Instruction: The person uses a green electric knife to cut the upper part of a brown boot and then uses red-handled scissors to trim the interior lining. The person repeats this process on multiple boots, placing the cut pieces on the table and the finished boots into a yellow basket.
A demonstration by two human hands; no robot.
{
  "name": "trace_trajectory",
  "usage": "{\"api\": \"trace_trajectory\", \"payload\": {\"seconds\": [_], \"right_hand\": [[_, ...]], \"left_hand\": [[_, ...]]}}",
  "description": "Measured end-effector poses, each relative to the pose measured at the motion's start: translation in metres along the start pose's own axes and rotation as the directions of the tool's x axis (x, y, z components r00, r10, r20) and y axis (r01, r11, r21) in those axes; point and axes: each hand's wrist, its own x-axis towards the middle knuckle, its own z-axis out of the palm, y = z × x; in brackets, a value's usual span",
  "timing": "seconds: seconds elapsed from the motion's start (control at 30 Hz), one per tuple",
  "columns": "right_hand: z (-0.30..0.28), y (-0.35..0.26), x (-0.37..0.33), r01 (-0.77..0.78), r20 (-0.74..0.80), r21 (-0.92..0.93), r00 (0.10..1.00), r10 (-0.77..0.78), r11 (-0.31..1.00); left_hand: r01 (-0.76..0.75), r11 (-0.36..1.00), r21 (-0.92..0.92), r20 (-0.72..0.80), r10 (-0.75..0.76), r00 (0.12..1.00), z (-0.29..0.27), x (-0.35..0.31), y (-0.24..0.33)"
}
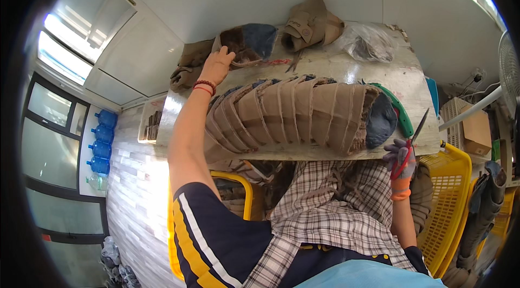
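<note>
My bare left hand (pixel 218 66) reaches to the far left of the table, its fingers closed on the edge of a brown and blue fuzzy-lined fabric piece (pixel 259 39). In my right hand (pixel 401 160), which wears a grey and orange glove, is a pair of scissors (pixel 419 126) with red handles, blades pointing up and away. Between my hands lies a long row of overlapping brown fabric pieces (pixel 303 109), with blue fuzzy lining showing at its right end. A green curved object (pixel 400 109) rests against that end; its kind is unclear.
At the back of the table (pixel 336 68) stand a rolled brown fabric piece (pixel 311 25) and a clear plastic bag (pixel 369 42). Yellow baskets (pixel 447 196) flank me, one holding brown pieces. Blue water jugs (pixel 101 149) line the left wall; a fan (pixel 508 66) stands far right.
</note>
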Motion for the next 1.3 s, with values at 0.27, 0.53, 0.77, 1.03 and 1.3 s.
{"api": "trace_trajectory", "payload": {"seconds": [0.27, 0.53, 0.77, 1.03, 1.3], "right_hand": [[0.013, -0.104, -0.03, 0.242, 0.306, -0.213, 0.937, -0.17, 0.947], [0.061, -0.223, -0.079, 0.593, 0.552, -0.723, 0.804, -0.219, 0.354], [0.067, -0.199, -0.065, 0.559, 0.495, -0.792, 0.823, 0.277, -0.245], [0.044, -0.079, -0.055, 0.559, 0.387, -0.806, 0.746, 0.542, -0.193], [0.008, 0.01, -0.06, 0.476, 0.327, -0.875, 0.712, 0.621, -0.085]], "left_hand": [[-0.277, 0.961, -0.007, -0.379, 0.254, 0.89, -0.186, -0.05, 0.109], [-0.547, 0.813, -0.201, -0.32, 0.473, 0.821, -0.229, -0.111, 0.211], [-0.727, 0.584, -0.362, -0.252, 0.689, 0.679, -0.197, -0.133, 0.274], [-0.703, 0.531, -0.474, -0.266, 0.674, 0.689, -0.147, -0.165, 0.298], [-0.527, 0.531, -0.664, -0.162, 0.586, 0.794, -0.072, -0.194, 0.317]]}}
